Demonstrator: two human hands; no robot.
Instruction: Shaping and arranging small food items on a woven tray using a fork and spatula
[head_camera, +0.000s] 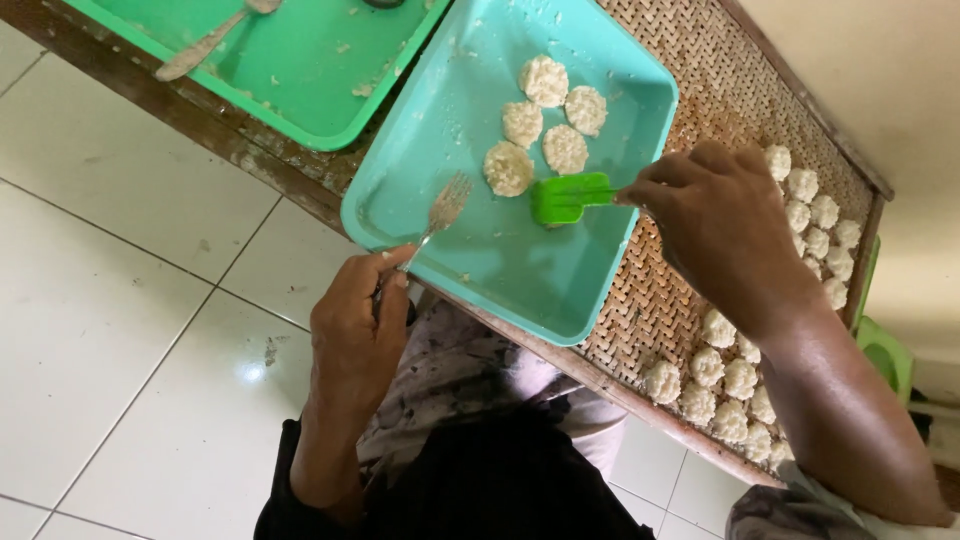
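Note:
My left hand (355, 330) grips a metal fork (440, 212) whose tines rest on the teal tray's (600, 90) floor near its front rim. My right hand (715, 225) holds a green spatula (565, 196) flat on the tray, just right of the nearest patty. Several round white dough patties (545, 115) sit in a cluster toward the tray's far end, between the fork and the spatula.
A woven rattan mat (725, 95) in a wooden frame lies under the tray, with several small white dough pieces (810, 215) along its right side. A green tray (300, 60) holding a spoon (205, 45) sits at top left. White floor tiles (110, 300) lie below.

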